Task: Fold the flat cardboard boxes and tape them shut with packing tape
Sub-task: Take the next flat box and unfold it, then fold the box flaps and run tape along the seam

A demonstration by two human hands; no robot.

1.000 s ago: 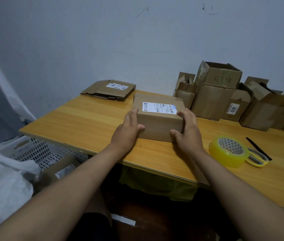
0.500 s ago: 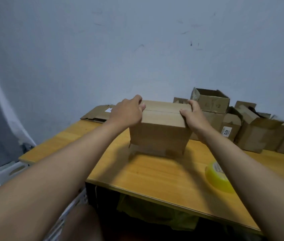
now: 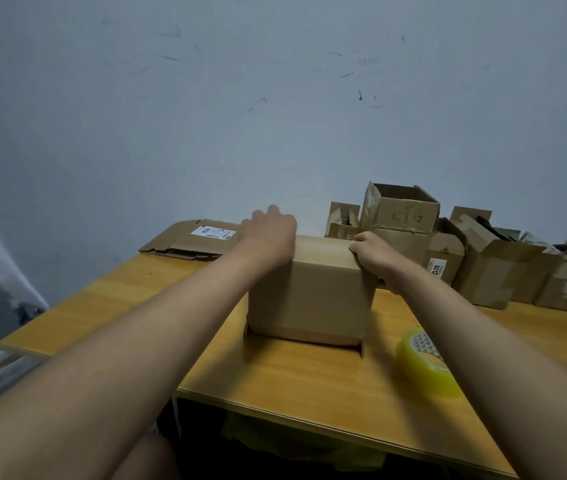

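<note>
Left hand (image 3: 270,233) blurred, fingers unclear; right hand (image 3: 374,252) pinches box (image 3: 310,289) edge. Press flaps level before reaching for tape roll (image 3: 426,362).

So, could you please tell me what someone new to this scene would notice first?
Probably the brown cardboard box mid-table, with the left hand on its top left edge and the right hand curled over its top right edge. Next, the yellow tape roll near the front right, then the open boxes along the wall.
</note>
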